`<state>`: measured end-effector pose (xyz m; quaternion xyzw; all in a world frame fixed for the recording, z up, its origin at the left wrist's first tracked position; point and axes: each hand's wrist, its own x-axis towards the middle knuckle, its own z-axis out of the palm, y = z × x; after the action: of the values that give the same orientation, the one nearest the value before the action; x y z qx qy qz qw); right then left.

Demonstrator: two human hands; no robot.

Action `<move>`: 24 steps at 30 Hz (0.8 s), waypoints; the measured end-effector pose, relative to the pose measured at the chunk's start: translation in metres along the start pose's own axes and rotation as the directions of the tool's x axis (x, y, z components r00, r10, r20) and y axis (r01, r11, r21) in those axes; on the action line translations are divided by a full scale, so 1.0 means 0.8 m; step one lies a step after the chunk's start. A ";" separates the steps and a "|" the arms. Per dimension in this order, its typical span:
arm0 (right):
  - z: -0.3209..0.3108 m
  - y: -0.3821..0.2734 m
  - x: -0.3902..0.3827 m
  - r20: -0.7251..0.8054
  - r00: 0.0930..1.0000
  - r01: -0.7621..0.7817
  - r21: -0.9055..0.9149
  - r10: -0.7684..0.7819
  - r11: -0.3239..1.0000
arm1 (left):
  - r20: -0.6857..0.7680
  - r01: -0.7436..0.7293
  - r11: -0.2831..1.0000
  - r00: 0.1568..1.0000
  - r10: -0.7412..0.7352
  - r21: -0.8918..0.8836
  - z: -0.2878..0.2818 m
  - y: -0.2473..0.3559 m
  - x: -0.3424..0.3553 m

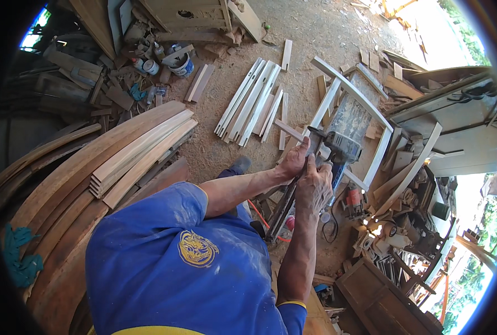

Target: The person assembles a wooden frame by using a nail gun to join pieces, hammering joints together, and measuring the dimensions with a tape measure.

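Both hands (315, 183) far from white tubs (151, 69)

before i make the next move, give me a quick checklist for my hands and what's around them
1. Left hand and right hand both at the long dark bar: ok.
2. Grip firmly closed: cannot tell, fingers partly hidden.
3. Gloves on: not ok, both hands are bare.
4. Red power tool apart from the hands: ok, off to their right.
5. Power tool unplugged: cannot tell.
6. Ground ahead clear: not ok, pale wooden slats lie there.
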<state>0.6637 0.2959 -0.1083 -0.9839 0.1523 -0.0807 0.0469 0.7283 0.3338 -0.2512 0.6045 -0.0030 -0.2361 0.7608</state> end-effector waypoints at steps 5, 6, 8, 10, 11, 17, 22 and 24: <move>-0.007 0.010 -0.006 -0.013 0.990 -0.132 0.217 0.138 0.967 | 0.101 0.107 0.979 0.991 -0.090 -0.175 0.009 0.033 -0.013; -0.009 0.013 -0.007 -0.044 0.984 -0.155 0.281 0.174 0.947 | 0.183 0.214 0.946 0.968 -0.172 -0.243 0.005 0.046 -0.018; -0.005 0.030 -0.009 -0.010 0.967 -0.216 0.497 0.255 0.840 | 0.356 0.424 0.837 0.885 -0.301 -0.346 -0.005 0.066 -0.023; -0.014 0.031 -0.006 0.119 0.927 -0.335 0.690 0.356 0.641 | 0.318 0.418 0.836 0.895 -0.312 -0.355 -0.008 0.071 -0.024; -0.006 0.032 -0.005 0.307 0.869 -0.401 0.896 0.387 0.189 | 0.305 0.418 0.835 0.898 -0.318 -0.358 -0.006 0.076 -0.026; -0.005 0.037 -0.010 0.472 0.772 -0.440 0.880 0.426 -0.176 | 0.141 0.183 0.968 0.977 -0.160 -0.173 0.001 0.078 -0.023; 0.000 0.044 -0.013 0.449 0.789 -0.472 0.880 0.419 -0.053 | 0.163 0.202 0.946 0.973 -0.165 -0.253 0.005 0.082 -0.027; -0.010 0.033 -0.010 0.430 0.796 -0.462 0.886 0.426 -0.032 | 0.136 0.170 0.948 0.981 -0.138 -0.267 0.005 0.081 -0.025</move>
<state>0.6473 0.2727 -0.1051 -0.6066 0.3673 -0.1254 0.6939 0.7322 0.3472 -0.1847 0.4754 0.0333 -0.3276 0.8158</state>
